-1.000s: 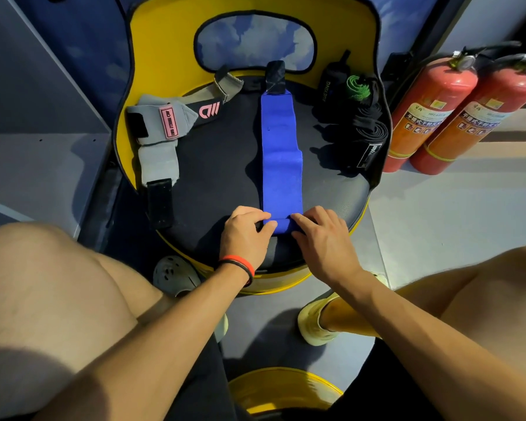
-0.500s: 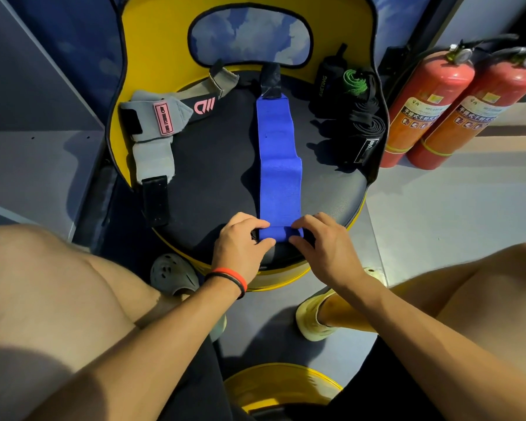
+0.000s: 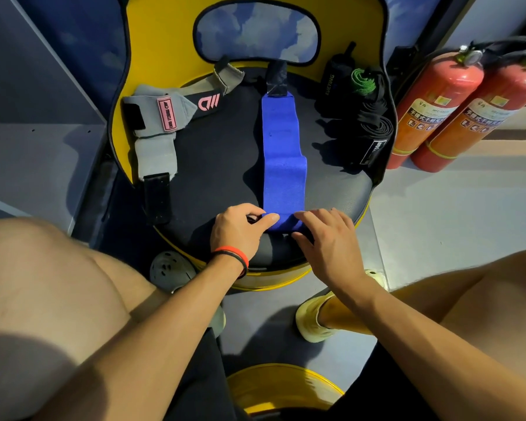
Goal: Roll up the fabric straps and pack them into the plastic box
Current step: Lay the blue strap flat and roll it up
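**Blue strap, near end rolled up between both hands**

Head camera, looking down. Pinching the blue strap (image 3: 283, 165) at its near end with the left hand (image 3: 237, 232): thumb laid on top of the small roll, fingers curled in at its left edge. Closing on the same roll from the other side with the right hand (image 3: 328, 238), fingertips bent over the top, thumb tucked in at the near side. Just a short, tight roll, held right between the two hands near the front edge of the black seat (image 3: 219, 165).

Beyond the hands, running straight away as one flat band of bright blue woven cloth. Slightly wavy along the edges, a little narrower toward the far end, finishing in a black tab (image 3: 276, 82) up against the yellow backrest (image 3: 164, 50).

Past the left hand and off to that side: a grey strap (image 3: 155, 141) with a pink label and a black end piece, lying unrolled along the seat's rim. Past the right hand, well apart from it: a heap of black straps (image 3: 368, 123), with a green coil (image 3: 362, 82) showing on top. Farther out on that side, standing on the floor: two red fire extinguishers (image 3: 431, 104). Round the left wrist, a red and black band (image 3: 231, 256).
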`<state>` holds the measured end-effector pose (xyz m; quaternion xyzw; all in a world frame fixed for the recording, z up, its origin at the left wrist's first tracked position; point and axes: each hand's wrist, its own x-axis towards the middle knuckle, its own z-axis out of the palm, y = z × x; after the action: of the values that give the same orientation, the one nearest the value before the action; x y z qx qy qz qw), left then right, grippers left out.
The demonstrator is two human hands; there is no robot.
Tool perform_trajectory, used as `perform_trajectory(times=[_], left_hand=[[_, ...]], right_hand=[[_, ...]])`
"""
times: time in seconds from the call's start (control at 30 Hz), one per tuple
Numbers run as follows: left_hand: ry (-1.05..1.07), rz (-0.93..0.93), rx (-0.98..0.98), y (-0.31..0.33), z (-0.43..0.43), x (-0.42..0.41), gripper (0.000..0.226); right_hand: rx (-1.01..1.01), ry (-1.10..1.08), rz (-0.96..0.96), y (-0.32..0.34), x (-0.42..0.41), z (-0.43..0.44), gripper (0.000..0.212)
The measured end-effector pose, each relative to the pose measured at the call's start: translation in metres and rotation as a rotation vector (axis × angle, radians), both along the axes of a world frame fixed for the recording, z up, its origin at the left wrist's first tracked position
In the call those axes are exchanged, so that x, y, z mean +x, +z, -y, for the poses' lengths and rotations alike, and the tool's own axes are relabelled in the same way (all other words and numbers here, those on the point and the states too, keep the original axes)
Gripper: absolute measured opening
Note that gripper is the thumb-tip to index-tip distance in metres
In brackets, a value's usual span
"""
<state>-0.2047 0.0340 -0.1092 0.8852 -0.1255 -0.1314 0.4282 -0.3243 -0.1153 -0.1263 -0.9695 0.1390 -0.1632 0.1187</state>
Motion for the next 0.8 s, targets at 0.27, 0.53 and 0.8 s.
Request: perform_trajectory(times=[0.27, 0.53, 0.8], left_hand=[[-0.011, 0.096, -0.006, 0.001, 0.008, 0.004, 0.023], [0.002, -0.093, -0.099, 0.009, 0.0, 0.005, 0.024], [0.056, -0.239, -0.109, 0.002, -0.005, -0.001, 0.017]], right_hand=[[-0.002, -0.043, -0.081, 0.0, 0.012, 0.005, 0.041], [-0.013, -0.017, -0.188, 0.007, 0.018, 0.006, 0.038], [0.003, 0.047, -0.195, 0.006, 0.002, 0.005, 0.045]])
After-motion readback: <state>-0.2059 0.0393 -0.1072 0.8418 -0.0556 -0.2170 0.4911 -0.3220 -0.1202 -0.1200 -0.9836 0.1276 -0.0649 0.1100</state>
